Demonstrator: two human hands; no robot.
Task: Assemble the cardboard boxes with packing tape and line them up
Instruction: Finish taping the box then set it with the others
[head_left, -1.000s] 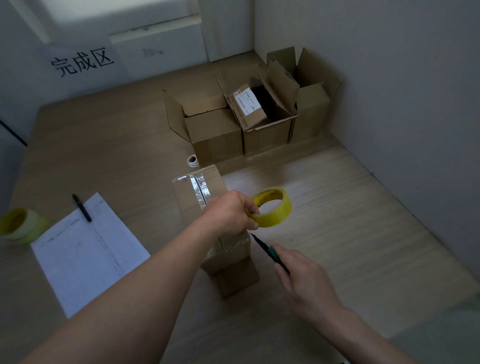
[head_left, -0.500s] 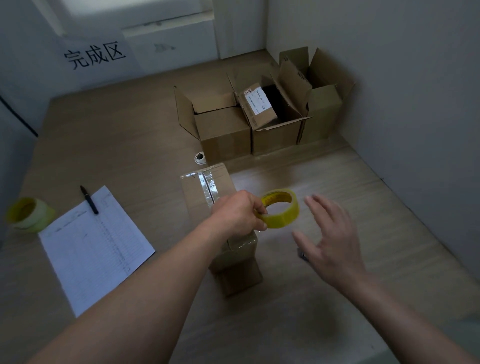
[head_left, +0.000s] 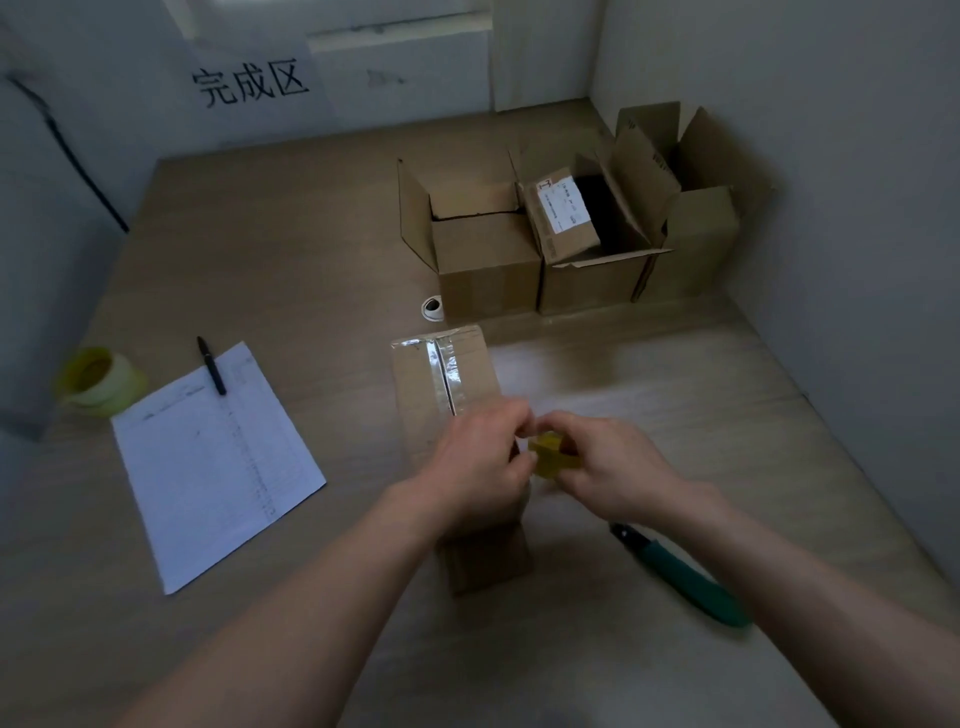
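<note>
While both hands meet over the near end of a cardboard box (head_left: 441, 384), a person works a roll of yellow packing tape (head_left: 553, 457) between them. The left hand (head_left: 480, 460) has its fingers curled, pinching at the tape roll's left edge. The right hand (head_left: 610, 467) grips the roll from the right, fingers wrapped around it, so only a small yellow patch shows between the two hands. Motion blur softens the fingertips, and exactly how each finger sits cannot be told.

That box lies on a wooden tabletop (head_left: 675, 405), its long side running away from the viewer, with a strip of clear shiny tape (head_left: 441, 371) along its centre seam at the far end. The near end is hidden under the left hand and forearm.

Just right of the box and nearer, a green-handled cutter (head_left: 685, 579) lies on the table, partly under the right forearm.

At the far right, against the wall, three open boxes (head_left: 587, 244) stand side by side in a row, flaps up. A small white round object (head_left: 432, 308) sits beside the leftmost one.

To the left lies a printed sheet of paper (head_left: 213, 462) with a black pen (head_left: 211, 365) across its far corner. Further left sits a second yellowish tape roll (head_left: 98, 382). A sign with black characters (head_left: 252, 83) hangs on the far wall.
</note>
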